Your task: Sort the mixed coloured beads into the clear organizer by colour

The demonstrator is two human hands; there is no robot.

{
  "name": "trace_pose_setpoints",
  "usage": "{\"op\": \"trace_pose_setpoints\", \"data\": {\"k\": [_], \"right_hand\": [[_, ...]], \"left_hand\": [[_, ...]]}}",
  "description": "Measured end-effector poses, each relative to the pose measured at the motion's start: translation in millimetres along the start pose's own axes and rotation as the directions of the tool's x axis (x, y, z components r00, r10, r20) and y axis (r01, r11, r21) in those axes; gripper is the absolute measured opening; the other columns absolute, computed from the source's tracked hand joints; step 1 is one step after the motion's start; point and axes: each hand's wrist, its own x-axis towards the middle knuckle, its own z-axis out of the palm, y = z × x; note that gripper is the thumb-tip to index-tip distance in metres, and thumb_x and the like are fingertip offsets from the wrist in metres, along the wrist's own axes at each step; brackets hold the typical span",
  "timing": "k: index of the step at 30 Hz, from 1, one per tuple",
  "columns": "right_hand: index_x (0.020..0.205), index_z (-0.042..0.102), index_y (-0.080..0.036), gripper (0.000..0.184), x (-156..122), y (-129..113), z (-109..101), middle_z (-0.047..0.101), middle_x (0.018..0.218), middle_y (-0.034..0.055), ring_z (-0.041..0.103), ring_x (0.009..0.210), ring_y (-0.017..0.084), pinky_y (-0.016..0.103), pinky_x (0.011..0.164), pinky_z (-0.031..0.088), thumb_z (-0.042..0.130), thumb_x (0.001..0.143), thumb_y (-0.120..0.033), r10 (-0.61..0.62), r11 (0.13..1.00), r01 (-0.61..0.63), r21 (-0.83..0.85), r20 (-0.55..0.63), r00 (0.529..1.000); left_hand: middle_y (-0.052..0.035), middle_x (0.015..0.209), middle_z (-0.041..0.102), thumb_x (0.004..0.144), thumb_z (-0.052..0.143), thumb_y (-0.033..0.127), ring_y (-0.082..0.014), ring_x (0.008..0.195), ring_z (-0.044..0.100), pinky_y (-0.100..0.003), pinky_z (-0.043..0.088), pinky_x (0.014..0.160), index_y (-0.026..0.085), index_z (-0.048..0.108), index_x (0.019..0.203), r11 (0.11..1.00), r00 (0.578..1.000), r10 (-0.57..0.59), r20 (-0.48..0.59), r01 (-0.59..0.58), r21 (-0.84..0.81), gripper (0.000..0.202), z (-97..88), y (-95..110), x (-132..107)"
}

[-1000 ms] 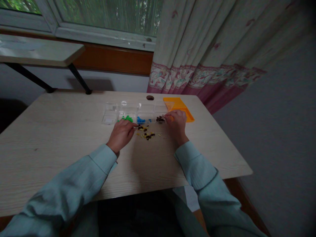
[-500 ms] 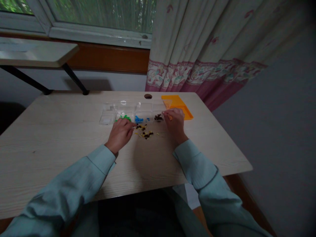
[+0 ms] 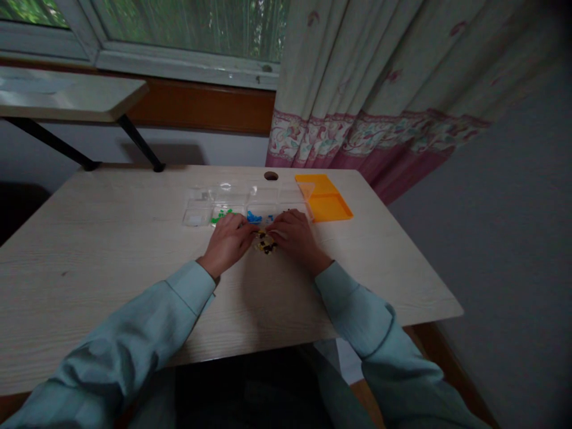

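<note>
A small heap of yellow and dark brown beads (image 3: 265, 243) lies on the wooden table (image 3: 111, 238). My left hand (image 3: 229, 237) and my right hand (image 3: 293, 233) sit on either side of the heap, fingertips curled in and meeting over it. What the fingers pinch is too small to make out. Just behind the hands stands a clear compartment box (image 3: 199, 205) with green beads (image 3: 220, 215) and blue beads (image 3: 254, 217) in separate cells; my right hand hides the cell with dark beads.
An orange lid or tray (image 3: 328, 202) lies at the box's right end. A round cable hole (image 3: 270, 176) is near the table's far edge. A second table (image 3: 67, 95), a window and a flowered curtain (image 3: 357, 89) stand behind.
My right hand has moved left from the dark-bead cell by the orange tray down to the loose heap. My left hand has shifted slightly right, toward it.
</note>
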Motion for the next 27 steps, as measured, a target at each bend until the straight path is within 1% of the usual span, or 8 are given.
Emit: {"op": "trace_pose_setpoints", "data": {"k": [2, 4, 8, 12, 19, 22, 24, 27], "right_hand": [[0.094, 0.075, -0.025, 0.012, 0.0, -1.9, -0.1, 0.068, 0.093, 0.0028, 0.051, 0.094, 0.02, 0.035, 0.084, 0.037, 0.066, 0.085, -0.026, 0.018, 1.0, -0.018, -0.004, -0.014, 1.0], [0.092, 0.075, -0.025, 0.012, -0.1, 0.5, 0.1, 0.068, 0.09, 0.0029, 0.052, 0.093, 0.02, 0.034, 0.084, 0.037, 0.066, 0.085, -0.026, 0.052, 0.999, -0.052, 0.008, -0.064, 0.997], [0.092, 0.075, -0.025, 0.011, -0.1, 10.1, 1.2, 0.068, 0.088, 0.0032, 0.055, 0.092, 0.02, 0.035, 0.085, 0.038, 0.066, 0.085, -0.027, 0.096, 0.995, -0.092, 0.032, -0.147, 0.984], [0.091, 0.075, -0.025, 0.012, 0.5, 12.8, 1.9, 0.068, 0.087, 0.0037, 0.056, 0.091, 0.02, 0.035, 0.085, 0.038, 0.064, 0.087, -0.029, 0.109, 0.994, -0.104, 0.043, -0.167, 0.98], [0.09, 0.075, -0.025, 0.013, 1.4, 11.3, 2.8, 0.068, 0.086, 0.0033, 0.057, 0.089, 0.019, 0.034, 0.084, 0.039, 0.064, 0.087, -0.031, 0.12, 0.992, -0.113, 0.05, -0.181, 0.976], [0.091, 0.075, -0.025, 0.015, 1.0, 13.9, 4.8, 0.068, 0.086, 0.0038, 0.057, 0.088, 0.019, 0.034, 0.084, 0.04, 0.063, 0.088, -0.033, 0.122, 0.992, -0.113, 0.054, -0.18, 0.976], [0.091, 0.075, -0.025, 0.015, 0.6, 15.4, 6.7, 0.068, 0.086, 0.004, 0.057, 0.088, 0.019, 0.034, 0.084, 0.04, 0.063, 0.088, -0.033, 0.121, 0.992, -0.113, 0.056, -0.179, 0.976], [0.09, 0.075, -0.024, 0.014, 0.0, 14.7, 9.1, 0.068, 0.086, 0.0039, 0.057, 0.089, 0.019, 0.034, 0.083, 0.041, 0.063, 0.088, -0.031, 0.118, 0.992, -0.106, 0.075, -0.177, 0.977]], "left_hand": [[-0.0074, 0.097, 0.056, 0.094, 0.051, 0.032, -0.0236, 0.093, 0.046, -0.039, 0.037, 0.08, 0.024, 0.07, 0.107, 0.999, 0.999, 0.039, 0.011, -0.039, 0.001, 0.024, 2.5, 2.2, 2.8], [-0.0067, 0.096, 0.057, 0.092, 0.055, 0.034, -0.0234, 0.092, 0.046, -0.039, 0.037, 0.079, 0.025, 0.071, 0.102, 0.999, 0.998, 0.054, 0.014, -0.054, 0.004, 0.021, 5.5, 3.8, 5.3], [-0.007, 0.097, 0.059, 0.089, 0.061, 0.038, -0.0247, 0.093, 0.047, -0.039, 0.035, 0.078, 0.023, 0.07, 0.097, 0.999, 1.0, 0.012, -0.017, -0.011, 0.046, 0.019, 9.1, 7.0, 8.5], [-0.0073, 0.097, 0.06, 0.085, 0.065, 0.04, -0.0267, 0.095, 0.048, -0.041, 0.034, 0.078, 0.022, 0.069, 0.092, 0.994, 0.999, -0.039, -0.014, 0.04, 0.101, 0.019, 8.8, 11.0, 10.4], [-0.0063, 0.096, 0.06, 0.085, 0.065, 0.037, -0.0269, 0.095, 0.048, -0.042, 0.034, 0.079, 0.022, 0.068, 0.086, 0.991, 0.999, -0.04, 0.007, 0.038, 0.129, 0.015, 10.2, 11.2, 11.2], [-0.0063, 0.093, 0.06, 0.087, 0.062, 0.037, -0.0262, 0.092, 0.049, -0.041, 0.034, 0.078, 0.022, 0.067, 0.086, 0.995, 0.999, -0.044, 0.001, 0.044, 0.088, 0.016, 12.2, 9.3, 11.8], [-0.0063, 0.09, 0.059, 0.089, 0.06, 0.036, -0.0251, 0.09, 0.049, -0.04, 0.036, 0.077, 0.022, 0.067, 0.087, 0.998, 0.998, -0.065, -0.021, 0.066, 0.026, 0.016, 12.9, 7.7, 12.1], [-0.0065, 0.088, 0.058, 0.091, 0.056, 0.033, -0.0231, 0.089, 0.05, -0.038, 0.038, 0.08, 0.019, 0.064, 0.087, 0.989, 0.989, -0.104, -0.102, 0.092, -0.116, 0.017, 11.4, 4.5, 11.1]]}}
